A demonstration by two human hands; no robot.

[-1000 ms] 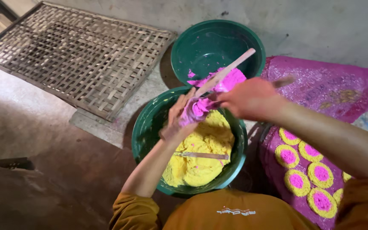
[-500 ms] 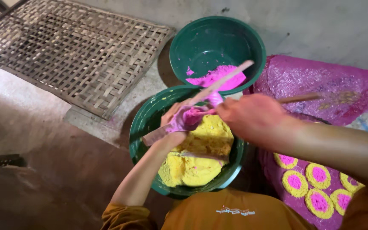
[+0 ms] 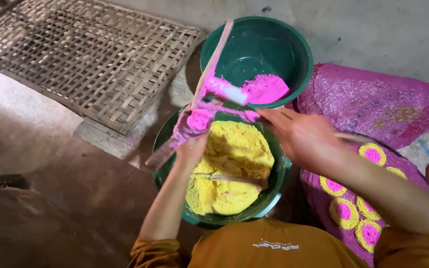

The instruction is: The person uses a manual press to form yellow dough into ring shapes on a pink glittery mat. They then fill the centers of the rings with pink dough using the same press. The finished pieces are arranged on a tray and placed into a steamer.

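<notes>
My left hand grips a flat wooden strip that carries a lump of pink dough, above a green bowl of yellow dough. From the right, my right hand reaches in with its fingers closed on a pink-smeared scraper that meets the strip. A long pink-coated stick slants up over the far green bowl, which holds pink dough. Which hand carries the long stick is unclear.
A thin stick lies in the yellow dough. Yellow rounds with pink centres sit on a pink sheet at the right, beside a pink sack. A woven bamboo mat lies at the upper left on the concrete floor.
The long stick has swung from pointing up-right to nearly upright over the far bowl. My left hand's strip and pink lump stay over the yellow bowl; my right hand shifted slightly left.
</notes>
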